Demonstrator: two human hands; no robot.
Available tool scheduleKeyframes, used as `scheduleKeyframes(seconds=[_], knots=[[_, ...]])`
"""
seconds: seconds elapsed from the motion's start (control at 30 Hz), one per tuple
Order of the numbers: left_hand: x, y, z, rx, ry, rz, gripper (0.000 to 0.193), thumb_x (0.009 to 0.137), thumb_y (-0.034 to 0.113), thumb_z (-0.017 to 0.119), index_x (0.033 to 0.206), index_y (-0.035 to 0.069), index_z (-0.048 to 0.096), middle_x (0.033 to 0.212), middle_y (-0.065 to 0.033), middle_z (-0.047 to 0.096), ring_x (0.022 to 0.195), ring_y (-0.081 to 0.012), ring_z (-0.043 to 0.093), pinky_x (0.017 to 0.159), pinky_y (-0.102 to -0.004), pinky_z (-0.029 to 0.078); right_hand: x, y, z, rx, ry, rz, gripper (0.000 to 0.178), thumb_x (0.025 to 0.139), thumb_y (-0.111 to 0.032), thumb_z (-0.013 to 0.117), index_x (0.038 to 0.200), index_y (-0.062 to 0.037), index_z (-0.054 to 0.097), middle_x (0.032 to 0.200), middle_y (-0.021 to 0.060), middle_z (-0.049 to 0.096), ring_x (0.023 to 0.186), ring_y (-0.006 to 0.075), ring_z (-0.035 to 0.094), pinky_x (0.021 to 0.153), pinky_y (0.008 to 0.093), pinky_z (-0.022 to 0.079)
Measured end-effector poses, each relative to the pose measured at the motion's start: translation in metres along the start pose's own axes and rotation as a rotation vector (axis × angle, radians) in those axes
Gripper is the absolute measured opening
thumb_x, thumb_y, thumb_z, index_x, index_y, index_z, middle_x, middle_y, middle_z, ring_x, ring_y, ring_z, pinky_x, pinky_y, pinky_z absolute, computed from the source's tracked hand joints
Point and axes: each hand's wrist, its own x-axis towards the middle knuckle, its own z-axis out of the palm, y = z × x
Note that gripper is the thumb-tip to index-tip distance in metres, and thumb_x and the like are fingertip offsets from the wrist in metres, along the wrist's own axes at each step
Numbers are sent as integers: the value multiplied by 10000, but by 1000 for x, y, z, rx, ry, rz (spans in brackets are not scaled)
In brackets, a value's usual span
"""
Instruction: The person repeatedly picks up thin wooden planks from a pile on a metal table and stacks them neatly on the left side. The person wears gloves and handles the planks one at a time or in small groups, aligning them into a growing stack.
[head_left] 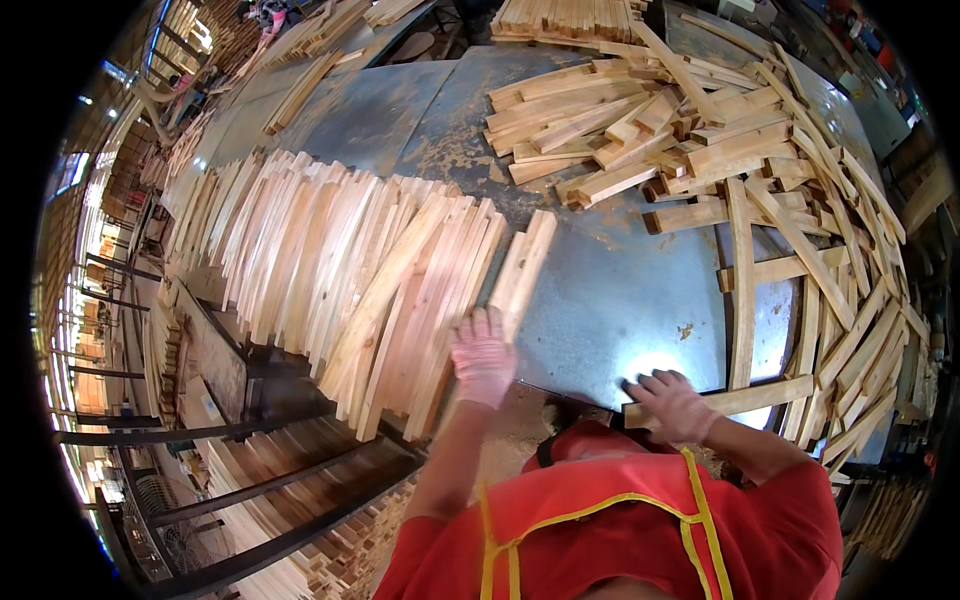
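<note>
My left hand (483,362), in a pale pink glove, lies with fingers stretched out at the near end of a pair of wooden strips (524,262). That pair sits just right of a long row of pale wooden strips (320,250) laid side by side. My right hand (676,408), gloved too, has its fingers apart over the near left end of another wooden strip (765,397) at the table's front edge. The underside of the right hand is hidden. Both hands are on the metal-topped table (610,310).
A loose heap of wooden strips (650,130) covers the far right of the table, with more crossing pieces (840,290) along its right side. Another stack (560,18) stands at the back. Dark metal bars (270,488) and stacked wood lie at lower left.
</note>
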Motion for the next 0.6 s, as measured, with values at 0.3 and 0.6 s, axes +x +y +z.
scheduleKeyframes(seconds=[0.3, 0.6], knots=[[13, 86, -5, -371, 51, 195, 838, 922, 458, 676, 1604, 80, 371, 1650, -165, 369, 1482, -342, 403, 1202, -479, 347, 20, 91, -25, 326, 430, 643, 715, 840, -357, 789, 1440, -90, 509, 1116, 219, 650, 1075, 417, 632, 934, 527, 506], [51, 217, -37, -1352, -238, 153, 716, 874, 229, 716, 1514, 19, 474, 1125, -228, 738, 1045, -372, 726, 945, -424, 556, 152, 175, -60, 1048, 1179, 561, 912, 800, -437, 824, 1504, 27, 476, 1451, 279, 571, 1356, 400, 552, 1153, 438, 422]])
